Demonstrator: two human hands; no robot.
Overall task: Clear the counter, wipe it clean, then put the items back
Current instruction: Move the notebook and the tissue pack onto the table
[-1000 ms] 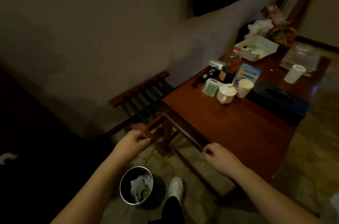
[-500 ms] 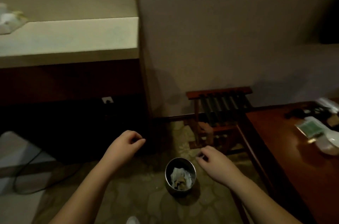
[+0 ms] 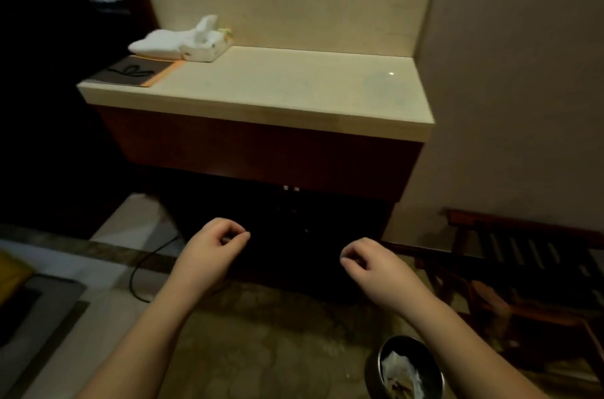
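Note:
A cream stone counter (image 3: 277, 85) on a dark wood cabinet fills the upper middle. At its far left lie a folded white towel (image 3: 157, 45), a tissue pack (image 3: 204, 47) with a sheet sticking up, and a dark mat with an orange edge (image 3: 130, 73). My left hand (image 3: 212, 246) and my right hand (image 3: 376, 263) hang in front of the cabinet, well below the countertop, fingers loosely curled, holding nothing.
A small metal waste bin (image 3: 405, 369) with crumpled paper stands on the floor at the lower right. A slatted wooden luggage rack (image 3: 523, 251) stands against the wall at the right. A black cable (image 3: 143, 271) runs across the floor at the left.
The view has swung left from the red wooden table with its cups and boxes to the cream counter. Both hands stayed empty and loosely curled; the bin now sits lower right.

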